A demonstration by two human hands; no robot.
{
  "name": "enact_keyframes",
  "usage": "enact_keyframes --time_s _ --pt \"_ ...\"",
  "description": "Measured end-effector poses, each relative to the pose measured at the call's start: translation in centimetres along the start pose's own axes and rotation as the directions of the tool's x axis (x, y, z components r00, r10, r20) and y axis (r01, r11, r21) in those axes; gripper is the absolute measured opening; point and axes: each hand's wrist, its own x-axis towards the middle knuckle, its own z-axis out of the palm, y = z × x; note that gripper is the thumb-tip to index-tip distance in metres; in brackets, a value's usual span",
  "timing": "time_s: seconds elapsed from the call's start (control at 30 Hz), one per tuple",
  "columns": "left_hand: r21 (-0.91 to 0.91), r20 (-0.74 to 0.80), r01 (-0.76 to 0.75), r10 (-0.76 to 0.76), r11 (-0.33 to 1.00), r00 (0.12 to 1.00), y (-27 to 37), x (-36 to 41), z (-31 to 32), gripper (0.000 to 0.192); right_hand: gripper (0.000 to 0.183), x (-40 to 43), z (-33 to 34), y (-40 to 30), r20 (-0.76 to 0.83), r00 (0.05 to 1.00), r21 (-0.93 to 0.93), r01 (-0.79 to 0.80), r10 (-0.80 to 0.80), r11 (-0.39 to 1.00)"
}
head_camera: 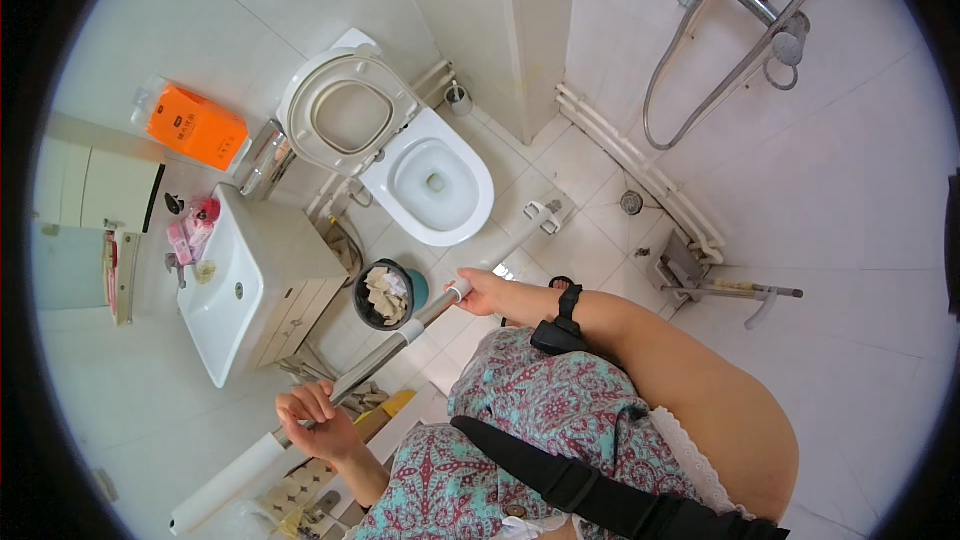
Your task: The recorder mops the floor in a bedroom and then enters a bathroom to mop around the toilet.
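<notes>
A long mop pole (386, 351) of metal and white plastic slants across the view, from a white grip at lower left to a mop head (544, 217) on the tiles beside the toilet. My right hand (480, 292) is closed round the pole at a white collar near the middle. Higher up the pole, my left hand (319, 420) curls against the metal part with its fingers bent. The toilet (437, 191) has its lid and seat raised; a little water shows in the bowl.
A waste bin (384, 295) with crumpled paper stands beside the vanity cabinet and washbasin (232, 300). A floor drain (631, 202) lies near low white pipes (637, 165). A shower mixer (750, 0) with hose hangs upper right; a dustpan (679, 262) leans against the right wall.
</notes>
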Motion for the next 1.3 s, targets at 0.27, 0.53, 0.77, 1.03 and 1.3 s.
enact_keyframes --time_s 0.27,0.53,0.77,1.03,1.3 --pt "0.11 -0.015 0.041 -0.04 0.993 0.999 -3.1 0.1 1.4 0.027 0.028 0.2 -1.0 -2.7 -0.013 0.962 0.017 0.271 -0.271 0.962" --pt "0.089 0.001 0.069 -0.07 0.994 0.998 -4.2 -0.4 2.2 0.025 0.029 0.8 -2.1 -5.6 -0.004 0.979 0.029 0.205 -0.205 0.978" --pt "0.022 -0.035 0.072 -0.071 0.997 0.997 -4.7 -0.2 2.3 0.024 0.029 0.3 -1.8 -5.7 0.049 0.977 0.022 0.207 -0.208 0.978" --pt "0.008 -0.088 0.064 -0.063 0.998 0.994 -4.9 -0.2 2.3 0.026 0.027 1.1 -2.2 -5.7 0.039 0.978 0.114 0.202 -0.207 0.973" --pt "-0.064 -0.006 0.041 -0.041 0.997 0.999 -3.1 -0.2 1.6 0.031 0.025 1.5 -2.8 -4.2 -0.041 0.976 0.21 0.217 -0.214 0.953"
